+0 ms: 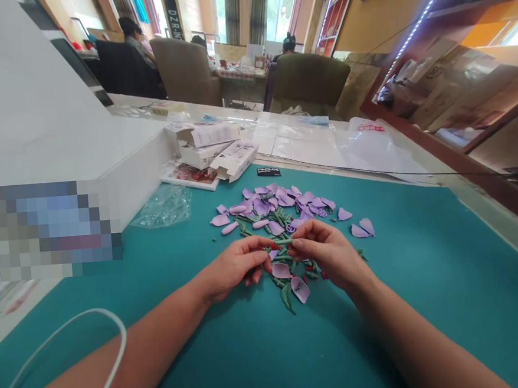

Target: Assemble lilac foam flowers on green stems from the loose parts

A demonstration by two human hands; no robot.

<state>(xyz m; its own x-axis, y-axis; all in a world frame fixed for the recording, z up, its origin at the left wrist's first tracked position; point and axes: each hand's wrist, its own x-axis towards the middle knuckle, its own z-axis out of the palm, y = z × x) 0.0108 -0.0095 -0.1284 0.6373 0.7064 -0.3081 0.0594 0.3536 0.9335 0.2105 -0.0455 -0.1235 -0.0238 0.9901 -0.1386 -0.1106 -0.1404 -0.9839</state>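
Note:
In front of me, a thin green stem piece lies level between my two hands. My right hand pinches its right end with thumb and forefinger. The fingers of my left hand are curled and close on the left end, where a bit of red shows. Just beyond and below the hands lies a loose heap of toy flower parts: lilac petals, green stems and leaves, purple rings and small red pieces. Two petals, one a lilac cup, rest nearest me. The hands hide part of the heap.
A green mat covers the table. Opened white boxes, a clear plastic bag and a black card are at the back. A white cable loops over my left forearm. People sit beyond, near armchairs.

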